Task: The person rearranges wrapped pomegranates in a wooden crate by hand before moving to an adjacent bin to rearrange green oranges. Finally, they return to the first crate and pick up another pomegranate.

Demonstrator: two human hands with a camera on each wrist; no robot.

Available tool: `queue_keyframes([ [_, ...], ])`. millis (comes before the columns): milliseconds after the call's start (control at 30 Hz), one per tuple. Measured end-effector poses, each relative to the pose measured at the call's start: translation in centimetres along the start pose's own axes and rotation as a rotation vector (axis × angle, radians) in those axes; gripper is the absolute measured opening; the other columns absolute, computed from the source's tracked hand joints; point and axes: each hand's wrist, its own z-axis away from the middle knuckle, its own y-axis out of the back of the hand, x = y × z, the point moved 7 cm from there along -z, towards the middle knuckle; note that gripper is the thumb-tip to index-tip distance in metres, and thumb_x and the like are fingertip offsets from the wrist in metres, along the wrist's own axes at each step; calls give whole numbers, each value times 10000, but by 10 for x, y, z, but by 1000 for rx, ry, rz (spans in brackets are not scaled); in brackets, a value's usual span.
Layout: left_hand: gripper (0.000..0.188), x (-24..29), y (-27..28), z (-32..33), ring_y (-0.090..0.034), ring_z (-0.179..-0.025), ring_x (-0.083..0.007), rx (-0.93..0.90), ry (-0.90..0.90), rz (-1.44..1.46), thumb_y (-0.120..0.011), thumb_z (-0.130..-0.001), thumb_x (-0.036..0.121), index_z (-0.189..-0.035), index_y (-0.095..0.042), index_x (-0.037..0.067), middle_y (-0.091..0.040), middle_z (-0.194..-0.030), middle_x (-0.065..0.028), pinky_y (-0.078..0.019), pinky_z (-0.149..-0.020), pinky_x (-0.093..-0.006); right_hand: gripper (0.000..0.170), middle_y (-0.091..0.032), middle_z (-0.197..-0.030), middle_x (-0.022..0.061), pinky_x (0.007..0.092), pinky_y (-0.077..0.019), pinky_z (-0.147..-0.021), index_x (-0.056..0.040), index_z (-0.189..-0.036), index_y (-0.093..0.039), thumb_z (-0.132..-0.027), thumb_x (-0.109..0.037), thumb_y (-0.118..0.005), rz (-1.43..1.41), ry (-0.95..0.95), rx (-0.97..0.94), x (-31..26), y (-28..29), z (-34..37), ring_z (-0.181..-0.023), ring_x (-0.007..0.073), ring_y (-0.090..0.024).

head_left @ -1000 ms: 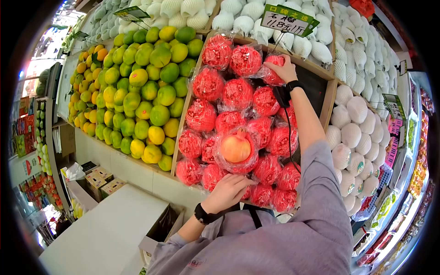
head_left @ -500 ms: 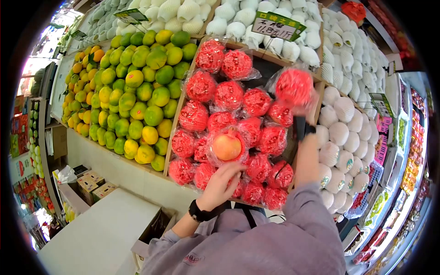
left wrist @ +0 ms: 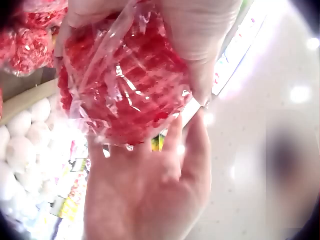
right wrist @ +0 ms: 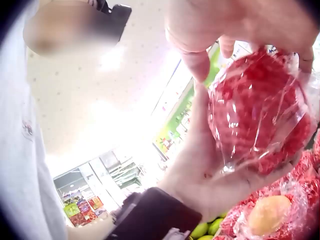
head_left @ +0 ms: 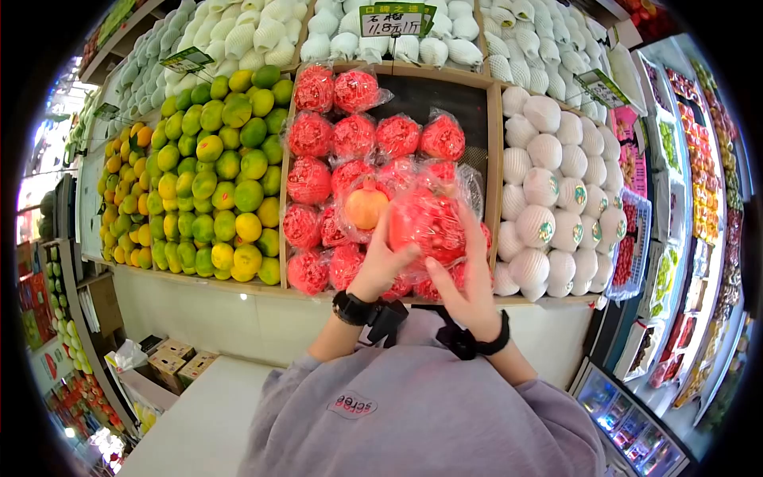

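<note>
Both hands hold a wrapped pomegranate [head_left: 429, 226] in front of the chest, in red foam netting under clear plastic. My left hand [head_left: 380, 269] grips its left side. On its right side my right hand [head_left: 470, 290] curls round it, thumb toward the left thumb. Crinkled plastic over the red netting shows in the left wrist view, where the pomegranate [left wrist: 125, 80] fills the space between the hands. From the right wrist view, the left palm lies under the pomegranate [right wrist: 260, 115]. Below it, a pomegranate with its skin bared [head_left: 366, 207] sits on the wrapped ones.
Rows of wrapped pomegranates [head_left: 309, 180] lie in a wooden-edged bin [head_left: 494, 159]. Green-yellow citrus [head_left: 211, 159] is heaped at left, white-netted fruit [head_left: 548, 191] at right. A price sign [head_left: 392, 20] stands behind. A white counter [head_left: 207, 413] is at lower left.
My right hand has lifted a wrapped pomegranate from the bin's back right and brought it toward the body. My left hand has left the bin's front and joined it on the fruit.
</note>
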Motion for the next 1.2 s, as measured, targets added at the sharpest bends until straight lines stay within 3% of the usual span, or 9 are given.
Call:
queue_keyframes([
  [100, 762, 1, 7, 16, -477, -1214, -228, 13, 75, 390, -692, -820, 265, -1419, -270, 56, -451, -1345, -95, -405, -1022, -395, 479, -438, -1351, 169, 376, -284, -1068, 24, -1332, -392, -888, -72, -543, -252, -72, -68, -17, 20, 9, -1257, 268, -413],
  [200, 718, 4, 9, 25, -479, -1224, -255, 11, 119, 457, -640, -854, 346, -1410, -286, 63, -450, -1359, -105, -409, -1027, -419, 324, -519, -1284, 140, 342, -340, -1031, 23, -1239, -490, -919, -29, -469, -332, -143, 221, -7, 68, 10, -1198, 206, -484],
  [300, 703, -1, 20, 29, -483, -1218, -243, 24, 153, 416, -653, -848, 287, -1406, -289, 62, -460, -1346, -98, -414, -1021, -417, 386, -481, -1327, 177, 396, -320, -1041, 26, -1269, -469, -888, -33, -465, -8, 167, 416, -45, 93, 9, -1249, 289, -438],
  [400, 687, 8, 6, 32, -481, -1212, -221, 46, 57, 324, -652, -848, 207, -1410, -283, 67, -468, -1332, -86, -413, -1016, -404, 509, -392, -1404, 210, 460, -246, -1086, 34, -1338, -388, -853, -57, -510, 208, 416, 198, -80, 47, 9, -1328, 371, -338],
  [467, 682, 20, -9, 33, -470, -1217, -209, 53, -20, 317, -632, -856, 154, -1422, -261, 66, -461, -1339, -85, -403, -1016, -381, 621, -308, -1451, 232, 479, -197, -1108, 48, -1391, -301, -830, -62, -543, 240, 355, 13, -83, 16, -1, -1373, 416, -229],
  [700, 838, 8, -8, 35, -439, -1235, -198, 60, -6, 127, -675, -814, 130, -1465, -154, 52, -395, -1384, -105, -389, -1026, -354, 530, -380, -1408, 168, 360, -241, -1101, 34, -1398, -292, -922, -138, -447, -585, -16, 49, 14, -7, -3, -1320, 260, -353],
  [867, 839, -17, -10, 33, -485, -1198, -212, 46, 139, 267, -687, -787, 383, -1413, -248, 37, -417, -1364, -116, -427, -998, -365, 518, -376, -1413, 122, 332, -250, -1096, 5, -1408, -291, -953, -200, -427, -1089, -285, 86, 47, -18, 13, -1305, 207, -362],
  [967, 842, -35, -4, 32, -478, -1205, -211, 36, 240, 205, -678, -789, 416, -1411, -257, 36, -411, -1372, -118, -421, -1003, -362, 575, -396, -1403, 104, 337, -333, -1057, -19, -1423, -270, -953, -301, -443, -1159, -475, 173, 73, -23, 35, -1266, 187, -420],
  [1200, 855, -58, -13, 17, -416, -1271, -224, -26, 322, 110, -678, -794, 413, -1425, -241, 37, -391, -1397, -116, -369, -1049, -381, 500, -424, -1401, 85, 332, -299, -1082, -32, -1402, -340, -992, -319, -361, -1346, -650, 264, 126, -26, 59, -1276, 163, -411],
])
